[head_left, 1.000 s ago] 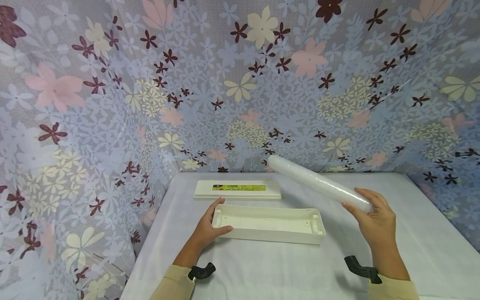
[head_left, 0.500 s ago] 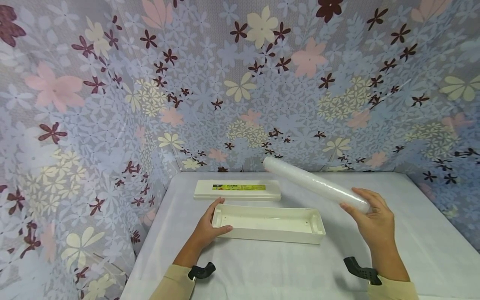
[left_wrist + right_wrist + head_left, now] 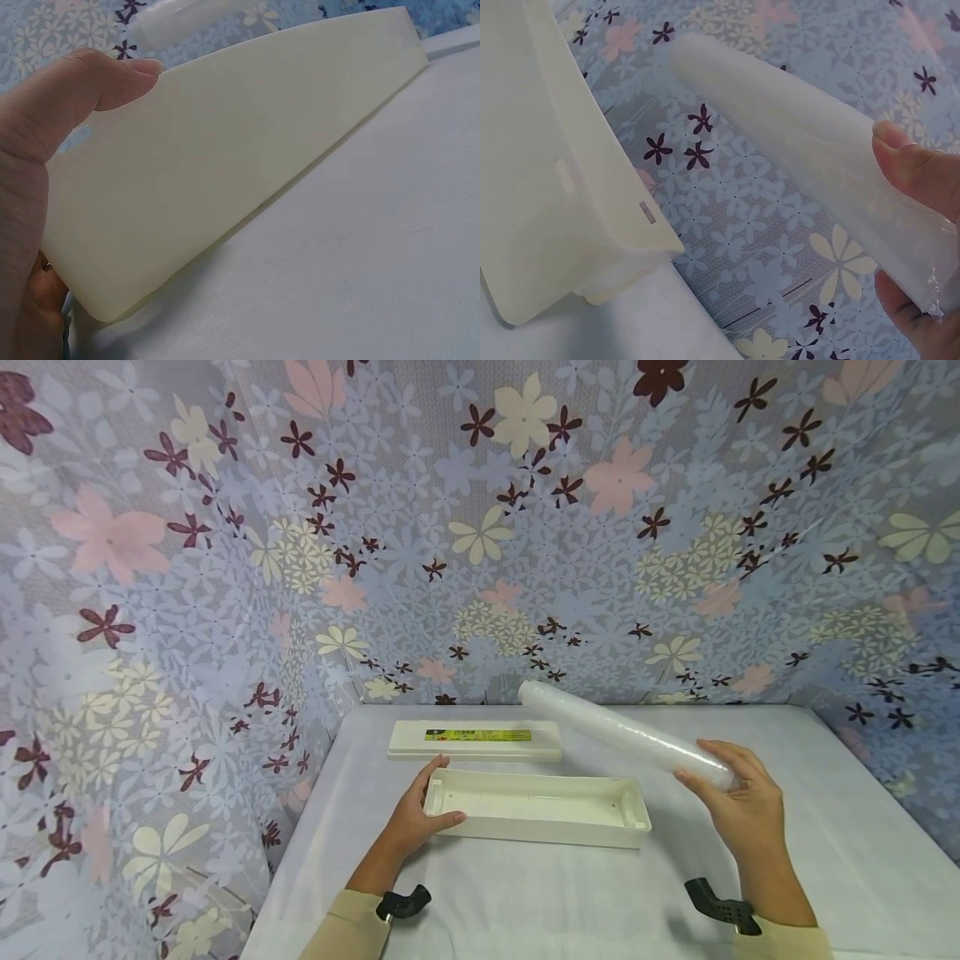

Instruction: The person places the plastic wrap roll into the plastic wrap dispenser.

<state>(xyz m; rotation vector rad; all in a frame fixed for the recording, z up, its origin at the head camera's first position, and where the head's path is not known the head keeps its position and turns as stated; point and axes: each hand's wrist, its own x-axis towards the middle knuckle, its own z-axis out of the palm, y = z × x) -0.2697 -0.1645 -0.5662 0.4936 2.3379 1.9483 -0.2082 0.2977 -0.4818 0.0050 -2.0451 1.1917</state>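
Note:
A long cream plastic box (image 3: 540,832), its top uncovered, lies on the table with its hollow inside showing. My left hand (image 3: 412,808) grips the box's left end, thumb over the near rim and fingers round the far side; the left wrist view shows the thumb (image 3: 124,81) at that rim. Up at the right, my right hand (image 3: 752,803) holds a roll of cling film (image 3: 622,728) by its near right end. The roll tilts, its free end pointing up and left behind the box. Thumb and fingers sit on opposite sides of the roll (image 3: 795,135) in the right wrist view.
Behind the box lies a matching cream lid (image 3: 401,739) with a yellow-green label (image 3: 480,735). A white cloth covers the table (image 3: 540,910). Flower-patterned fabric (image 3: 480,527) hangs close behind the table and along its left and right sides.
My right hand has brought the roll of cling film slightly left and its free end a little lower. My left hand and the box have stayed in place.

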